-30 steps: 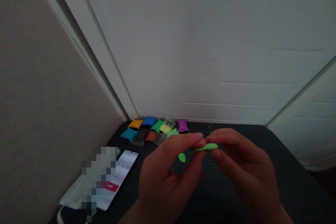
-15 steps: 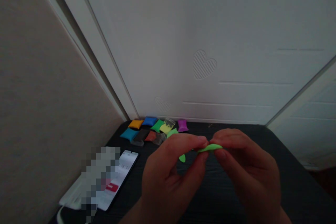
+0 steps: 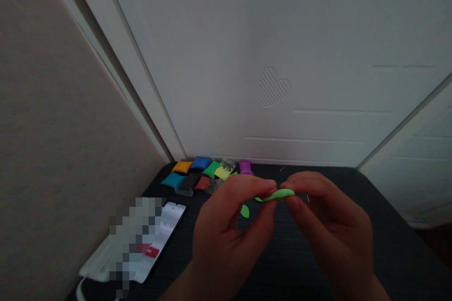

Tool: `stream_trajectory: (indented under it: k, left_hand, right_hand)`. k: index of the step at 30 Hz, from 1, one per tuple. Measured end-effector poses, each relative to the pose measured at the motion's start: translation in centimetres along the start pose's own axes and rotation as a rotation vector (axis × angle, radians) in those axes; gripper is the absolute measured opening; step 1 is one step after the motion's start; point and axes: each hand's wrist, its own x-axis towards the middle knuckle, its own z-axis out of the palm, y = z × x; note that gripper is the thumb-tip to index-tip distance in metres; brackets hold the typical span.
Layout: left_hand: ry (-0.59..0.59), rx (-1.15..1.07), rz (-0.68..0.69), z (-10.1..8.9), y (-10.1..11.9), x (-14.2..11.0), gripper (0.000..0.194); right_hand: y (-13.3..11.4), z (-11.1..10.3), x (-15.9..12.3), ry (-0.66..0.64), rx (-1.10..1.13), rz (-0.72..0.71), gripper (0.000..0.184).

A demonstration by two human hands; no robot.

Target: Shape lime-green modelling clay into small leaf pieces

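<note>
A thin, flattened piece of light green modelling clay is held up above the dark table, seen nearly edge-on. My left hand pinches its left end between thumb and forefinger. At the other end, the thumb and fingertips of my right hand close on the clay. Behind my left hand lies a small leaf-shaped green clay piece on the table. Another bit of green shows just behind the fingertips, mostly hidden.
Several coloured clay packets lie at the table's back left, among them a blue packet, a teal packet and a purple packet. A lit phone rests at the left. A white panelled surface rises behind the black table.
Both hands have shifted slightly left with the clay and still pinch it. Its right end is tilted up a little more, and more green shows behind the fingertips.
</note>
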Motion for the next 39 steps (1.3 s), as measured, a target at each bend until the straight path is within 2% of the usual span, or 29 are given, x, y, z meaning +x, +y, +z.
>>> stream_trajectory:
  k: [6, 10, 13, 19, 25, 30, 34, 39]
  left_hand:
    - [-0.04, -0.005, -0.008, -0.1, 0.0, 0.4, 0.043]
    - [-0.012, -0.086, -0.063, 0.1, 0.1, 0.3, 0.048]
    - [-0.039, -0.141, -0.148, 0.2, 0.3, 0.4, 0.05]
    - [0.037, -0.214, -0.218, 0.3, 0.3, 0.7, 0.042]
    - [0.043, -0.224, -0.222, 0.2, 0.2, 0.9, 0.039]
    - [-0.01, -0.173, -0.236, 0.2, 0.1, 1.0, 0.038]
    - [0.0, -0.173, -0.219, 0.2, 0.2, 1.0, 0.043]
    - [0.02, -0.191, -0.226, 0.3, 0.3, 1.0, 0.04]
  right_hand:
    - [0.1, -0.5, 0.3, -0.079, -0.009, 0.017, 0.019]
    - [0.0, -0.2, 0.1, 0.002, 0.032, 0.025, 0.018]
    - [0.0, 0.4, 0.0, 0.066, 0.106, 0.051, 0.019]
    - [0.1, 0.8, -0.1, 0.04, 0.153, 0.135, 0.013]
    - [0.2, 0.4, 0.1, -0.089, 0.063, 0.226, 0.013]
    - [0.3, 0.5, 0.1, -0.022, 0.039, 0.208, 0.014]
    - [0.3, 0.7, -0.2, 0.037, 0.074, 0.201, 0.011]
    - [0.3, 0.8, -0.2, 0.016, 0.101, 0.202, 0.012]
